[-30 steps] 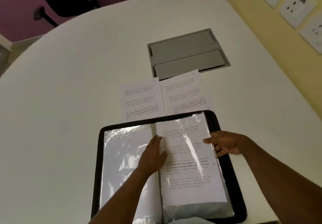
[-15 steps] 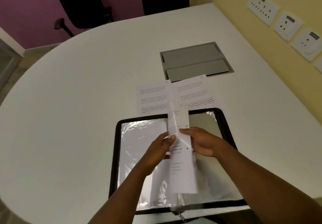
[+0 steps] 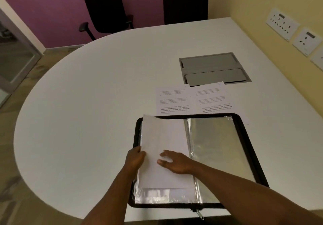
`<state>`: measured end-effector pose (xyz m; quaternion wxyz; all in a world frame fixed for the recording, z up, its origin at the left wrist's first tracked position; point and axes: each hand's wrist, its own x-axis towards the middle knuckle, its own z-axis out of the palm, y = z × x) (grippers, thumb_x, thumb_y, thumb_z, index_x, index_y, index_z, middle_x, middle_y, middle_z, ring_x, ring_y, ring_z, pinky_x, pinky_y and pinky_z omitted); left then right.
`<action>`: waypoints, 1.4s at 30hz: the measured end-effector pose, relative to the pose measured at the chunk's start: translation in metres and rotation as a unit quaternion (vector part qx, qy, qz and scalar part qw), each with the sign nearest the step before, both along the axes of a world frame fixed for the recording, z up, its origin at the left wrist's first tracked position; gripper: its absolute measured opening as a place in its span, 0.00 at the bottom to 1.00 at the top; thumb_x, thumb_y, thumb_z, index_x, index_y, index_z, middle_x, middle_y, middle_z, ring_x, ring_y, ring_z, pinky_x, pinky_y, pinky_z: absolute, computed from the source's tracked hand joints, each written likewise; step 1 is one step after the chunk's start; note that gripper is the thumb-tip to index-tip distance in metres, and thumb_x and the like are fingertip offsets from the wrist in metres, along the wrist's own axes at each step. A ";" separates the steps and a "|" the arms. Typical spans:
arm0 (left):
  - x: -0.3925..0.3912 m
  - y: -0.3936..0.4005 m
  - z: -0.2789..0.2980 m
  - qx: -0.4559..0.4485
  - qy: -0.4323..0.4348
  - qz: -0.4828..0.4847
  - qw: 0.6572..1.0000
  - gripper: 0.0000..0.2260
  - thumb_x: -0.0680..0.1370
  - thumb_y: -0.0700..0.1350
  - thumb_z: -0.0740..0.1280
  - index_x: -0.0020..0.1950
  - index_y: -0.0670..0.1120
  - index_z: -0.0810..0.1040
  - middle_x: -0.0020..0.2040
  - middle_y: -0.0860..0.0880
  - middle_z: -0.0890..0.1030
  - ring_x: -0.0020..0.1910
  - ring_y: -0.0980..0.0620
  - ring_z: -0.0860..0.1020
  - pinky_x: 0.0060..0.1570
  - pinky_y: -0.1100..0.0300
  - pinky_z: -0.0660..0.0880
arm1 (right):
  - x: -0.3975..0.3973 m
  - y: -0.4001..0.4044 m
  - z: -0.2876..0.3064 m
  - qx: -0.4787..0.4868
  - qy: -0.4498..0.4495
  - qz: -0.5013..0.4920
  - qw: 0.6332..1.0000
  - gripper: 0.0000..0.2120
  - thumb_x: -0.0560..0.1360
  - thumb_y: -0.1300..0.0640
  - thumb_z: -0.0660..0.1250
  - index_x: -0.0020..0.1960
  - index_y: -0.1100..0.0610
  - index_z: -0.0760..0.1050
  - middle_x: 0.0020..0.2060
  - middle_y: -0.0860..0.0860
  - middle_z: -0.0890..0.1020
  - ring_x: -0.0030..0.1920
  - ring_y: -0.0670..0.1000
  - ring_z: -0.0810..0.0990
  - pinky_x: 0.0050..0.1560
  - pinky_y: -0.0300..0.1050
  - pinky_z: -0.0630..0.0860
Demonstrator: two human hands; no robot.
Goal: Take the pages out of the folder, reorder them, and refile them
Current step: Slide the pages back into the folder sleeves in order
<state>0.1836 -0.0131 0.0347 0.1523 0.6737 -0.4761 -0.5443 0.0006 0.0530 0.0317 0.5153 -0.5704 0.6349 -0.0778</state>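
One head view looks forward and down, close over the table (image 3: 87, 102)

**Blank-side sheet over the open folder**

Your left hand (image 3: 135, 158) grips the left edge of a sheet (image 3: 164, 147) above the folder (image 3: 248, 146). Your right hand (image 3: 174, 161) lies flat on it. Two printed pages (image 3: 192, 98) sit beyond on the desk (image 3: 87, 102).

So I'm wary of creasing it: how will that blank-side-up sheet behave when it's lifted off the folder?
The sheet is probably floppy: its far corner already curls up off the folder. It looks thin and light, so the left hand pinching one edge may let it sag. On the glossy plastic sleeve it could slide easily; the right hand rests flat on it.
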 end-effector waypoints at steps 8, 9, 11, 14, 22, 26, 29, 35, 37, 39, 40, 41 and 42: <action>0.008 0.019 -0.038 -0.166 -0.272 -0.315 0.894 0.28 0.79 0.54 0.61 0.78 0.52 0.56 0.79 0.48 0.55 0.75 0.46 0.60 0.69 0.50 0.65 | -0.023 0.034 -0.053 -0.071 0.266 0.102 0.956 0.36 0.78 0.35 0.53 0.79 0.45 0.42 0.78 0.49 0.37 0.78 0.53 0.37 0.77 0.54 0.46; 0.007 0.022 -0.043 -0.158 -0.289 -0.358 0.873 0.28 0.80 0.56 0.60 0.78 0.53 0.55 0.79 0.49 0.52 0.76 0.45 0.57 0.70 0.50 0.64 | -0.025 0.035 -0.056 -0.073 0.268 0.109 0.954 0.36 0.78 0.35 0.53 0.79 0.45 0.41 0.78 0.48 0.36 0.78 0.52 0.37 0.77 0.53 0.46; 0.006 0.027 -0.049 -0.146 -0.307 -0.388 0.857 0.27 0.79 0.57 0.60 0.76 0.53 0.58 0.79 0.49 0.51 0.76 0.44 0.55 0.71 0.50 0.63 | -0.027 0.035 -0.056 -0.079 0.265 0.111 0.954 0.36 0.78 0.36 0.54 0.79 0.44 0.41 0.78 0.47 0.36 0.78 0.51 0.37 0.77 0.53 0.46; 0.001 0.029 -0.046 -0.183 -0.323 -0.375 0.849 0.23 0.78 0.57 0.62 0.71 0.51 0.65 0.75 0.49 0.60 0.72 0.45 0.62 0.66 0.53 0.67 | -0.029 0.034 -0.054 -0.082 0.249 0.101 0.960 0.35 0.79 0.37 0.55 0.79 0.45 0.44 0.78 0.47 0.39 0.78 0.51 0.38 0.76 0.52 0.47; -0.043 -0.005 -0.036 -0.192 -0.293 -0.344 0.871 0.26 0.79 0.56 0.61 0.74 0.49 0.63 0.76 0.48 0.63 0.74 0.47 0.62 0.71 0.53 0.63 | -0.052 0.011 -0.039 -0.141 0.163 -0.043 0.976 0.53 0.63 0.21 0.34 0.76 0.51 0.61 0.76 0.48 0.62 0.76 0.49 0.58 0.74 0.44 0.55; -0.082 -0.030 -0.027 -0.199 -0.252 -0.311 0.895 0.26 0.78 0.56 0.63 0.74 0.49 0.65 0.74 0.49 0.67 0.71 0.48 0.66 0.69 0.52 0.66 | -0.085 -0.016 -0.032 -0.150 0.139 -0.125 0.971 0.26 0.79 0.42 0.61 0.73 0.50 0.66 0.71 0.48 0.70 0.71 0.48 0.65 0.69 0.41 0.62; -0.110 -0.049 -0.022 -0.206 -0.239 -0.298 0.901 0.25 0.78 0.56 0.64 0.73 0.48 0.66 0.73 0.49 0.68 0.71 0.48 0.66 0.68 0.53 0.65 | -0.113 -0.038 -0.031 -0.148 0.132 -0.163 0.966 0.23 0.78 0.45 0.63 0.71 0.51 0.68 0.68 0.49 0.73 0.69 0.50 0.69 0.67 0.42 0.65; -0.153 -0.096 -0.018 -0.209 -0.186 -0.230 0.932 0.23 0.77 0.50 0.67 0.70 0.45 0.70 0.69 0.46 0.73 0.68 0.46 0.70 0.66 0.51 0.69 | -0.162 -0.091 -0.028 -0.168 0.088 -0.260 0.947 0.16 0.76 0.55 0.69 0.62 0.60 0.76 0.56 0.53 0.81 0.58 0.52 0.79 0.56 0.39 0.72; -0.164 -0.114 -0.018 -0.193 -0.181 -0.194 0.945 0.25 0.77 0.49 0.68 0.71 0.42 0.69 0.69 0.43 0.72 0.67 0.45 0.71 0.67 0.52 0.68 | -0.175 -0.113 -0.028 -0.150 0.064 -0.293 0.942 0.15 0.76 0.57 0.69 0.61 0.60 0.75 0.55 0.54 0.81 0.55 0.50 0.79 0.52 0.36 0.71; -0.174 -0.133 -0.019 -0.177 -0.178 -0.160 0.955 0.26 0.77 0.48 0.68 0.72 0.40 0.67 0.69 0.41 0.71 0.68 0.44 0.70 0.67 0.54 0.66 | -0.185 -0.136 -0.029 -0.126 0.049 -0.319 0.938 0.16 0.76 0.58 0.69 0.62 0.59 0.75 0.56 0.55 0.81 0.53 0.49 0.78 0.51 0.36 0.71; -0.177 -0.143 -0.020 -0.168 -0.175 -0.146 0.959 0.27 0.77 0.48 0.69 0.72 0.40 0.67 0.70 0.41 0.71 0.68 0.44 0.70 0.67 0.54 0.66 | -0.190 -0.148 -0.030 -0.112 0.044 -0.335 0.934 0.16 0.76 0.57 0.69 0.62 0.59 0.74 0.56 0.54 0.81 0.52 0.48 0.78 0.51 0.36 0.71; -0.180 -0.152 -0.022 -0.161 -0.174 -0.133 0.962 0.27 0.77 0.49 0.69 0.72 0.40 0.67 0.69 0.40 0.71 0.68 0.44 0.70 0.66 0.54 0.66 | -0.194 -0.159 -0.031 -0.100 0.041 -0.351 0.930 0.17 0.76 0.57 0.69 0.63 0.58 0.74 0.57 0.54 0.80 0.53 0.49 0.78 0.51 0.36 0.71; -0.182 -0.160 -0.025 -0.153 -0.174 -0.120 0.965 0.28 0.76 0.49 0.70 0.72 0.40 0.67 0.69 0.41 0.71 0.68 0.44 0.70 0.66 0.54 0.66 | -0.197 -0.169 -0.033 -0.087 0.039 -0.363 0.927 0.18 0.75 0.57 0.69 0.63 0.58 0.73 0.58 0.54 0.80 0.55 0.50 0.78 0.52 0.37 0.72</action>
